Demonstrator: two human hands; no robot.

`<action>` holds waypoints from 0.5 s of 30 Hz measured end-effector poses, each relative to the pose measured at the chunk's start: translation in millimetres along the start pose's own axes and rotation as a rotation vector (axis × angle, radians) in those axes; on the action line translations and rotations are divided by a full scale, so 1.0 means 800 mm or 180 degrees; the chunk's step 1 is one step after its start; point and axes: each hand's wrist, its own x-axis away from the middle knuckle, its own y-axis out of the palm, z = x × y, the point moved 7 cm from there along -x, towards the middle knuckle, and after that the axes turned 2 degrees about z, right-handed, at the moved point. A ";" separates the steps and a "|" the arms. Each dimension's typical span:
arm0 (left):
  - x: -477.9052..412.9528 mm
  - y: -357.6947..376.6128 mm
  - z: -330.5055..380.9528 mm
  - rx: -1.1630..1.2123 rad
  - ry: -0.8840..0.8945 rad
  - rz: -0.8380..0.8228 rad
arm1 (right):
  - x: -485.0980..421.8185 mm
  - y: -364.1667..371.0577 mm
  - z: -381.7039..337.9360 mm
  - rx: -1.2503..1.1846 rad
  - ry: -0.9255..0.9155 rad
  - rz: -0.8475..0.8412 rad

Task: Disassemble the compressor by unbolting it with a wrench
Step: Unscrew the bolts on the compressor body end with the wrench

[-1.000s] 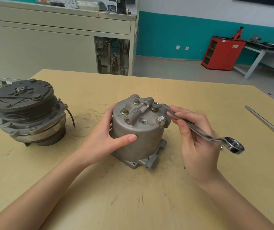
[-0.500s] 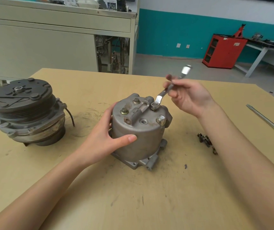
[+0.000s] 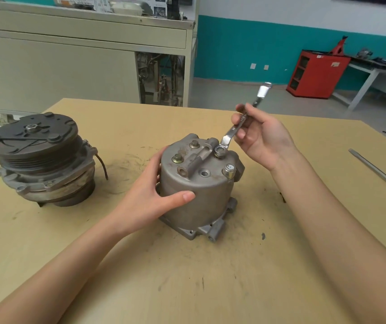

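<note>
Swung to one o'clock and tilted, the wrench (image 3: 230, 133) pinched by the right hand (image 3: 264, 136) may slip its bolt (image 3: 220, 151); the left hand (image 3: 150, 197) clasps the compressor (image 3: 199, 199).

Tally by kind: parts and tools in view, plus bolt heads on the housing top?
Compressor housing: 1
Clutch pulley unit: 1
Wrench: 1
Long metal tool, right edge: 1
Bolt heads on housing top: 4
Total: 8

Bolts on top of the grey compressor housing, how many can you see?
4: far left bolt; near left bolt with brassy washer; shiny near right bolt; ringed bolt under the silver wrench. Others may be hidden.
</note>
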 end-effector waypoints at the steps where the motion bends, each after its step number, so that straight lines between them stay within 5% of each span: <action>1: 0.000 0.000 0.000 -0.0005 0.0002 -0.0001 | 0.006 0.000 0.000 -0.0242 0.0047 -0.0053; 4: 0.001 0.000 0.002 -0.0004 0.0011 -0.0002 | 0.019 0.002 -0.010 -0.0815 -0.0023 0.0006; 8: 0.002 0.000 0.002 -0.0011 -0.0006 0.0017 | 0.053 0.000 -0.035 -0.0415 -0.0767 0.0448; 15: 0.000 0.001 -0.001 0.0012 0.0003 -0.0010 | 0.158 0.033 -0.036 0.2277 -0.3327 0.0624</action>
